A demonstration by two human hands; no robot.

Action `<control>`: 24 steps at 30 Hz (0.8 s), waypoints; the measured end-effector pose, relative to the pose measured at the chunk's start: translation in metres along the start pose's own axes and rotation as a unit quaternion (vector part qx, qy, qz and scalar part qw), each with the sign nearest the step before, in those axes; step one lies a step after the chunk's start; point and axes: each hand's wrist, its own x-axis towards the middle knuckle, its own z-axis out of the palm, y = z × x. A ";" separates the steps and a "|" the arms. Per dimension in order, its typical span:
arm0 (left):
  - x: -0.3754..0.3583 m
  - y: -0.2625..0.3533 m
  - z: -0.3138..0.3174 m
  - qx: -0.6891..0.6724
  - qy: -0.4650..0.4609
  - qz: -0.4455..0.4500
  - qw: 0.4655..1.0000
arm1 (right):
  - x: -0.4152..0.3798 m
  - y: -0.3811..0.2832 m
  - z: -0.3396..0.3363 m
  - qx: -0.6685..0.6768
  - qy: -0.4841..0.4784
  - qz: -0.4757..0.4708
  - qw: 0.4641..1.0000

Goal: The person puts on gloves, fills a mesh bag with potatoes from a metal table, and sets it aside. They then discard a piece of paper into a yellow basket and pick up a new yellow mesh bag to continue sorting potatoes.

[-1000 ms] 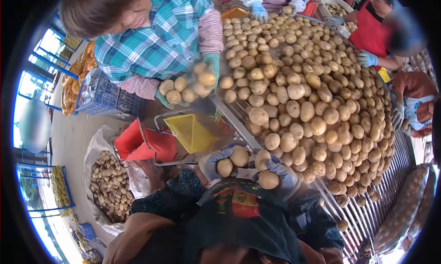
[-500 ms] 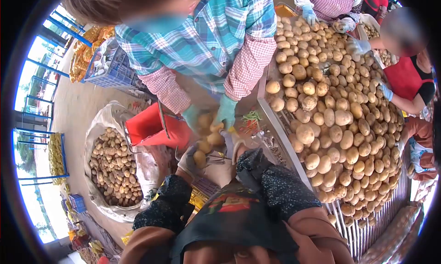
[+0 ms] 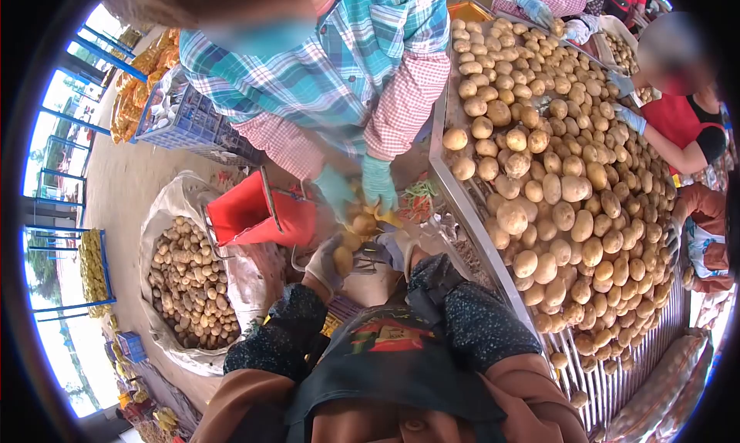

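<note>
Wearer's left hand [image 3: 327, 262] is curled round a potato [image 3: 344, 260] over the chute by the red bin [image 3: 258, 212]; right hand [image 3: 395, 246] half-closed, can't tell if holding anything. Sack [image 3: 158, 235] pretty full, but sorting table [image 3: 455, 189] still has tons left imo.

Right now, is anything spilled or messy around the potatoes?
A few potatoes sit loose on the bare bars at the pile's near end. Green scraps litter the floor beside the table edge. Nothing looks broken.
</note>
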 end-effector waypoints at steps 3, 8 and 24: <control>-0.001 0.004 -0.001 -0.032 -0.028 0.014 0.999 | 0.005 0.008 0.002 0.017 -0.034 -0.003 0.999; 0.003 0.010 -0.011 -0.052 -0.041 0.001 0.998 | -0.068 -0.032 0.048 -0.058 0.067 0.056 0.994; 0.096 0.046 0.004 0.146 0.210 0.136 0.957 | -0.360 -0.049 0.025 -0.177 0.344 -0.131 0.913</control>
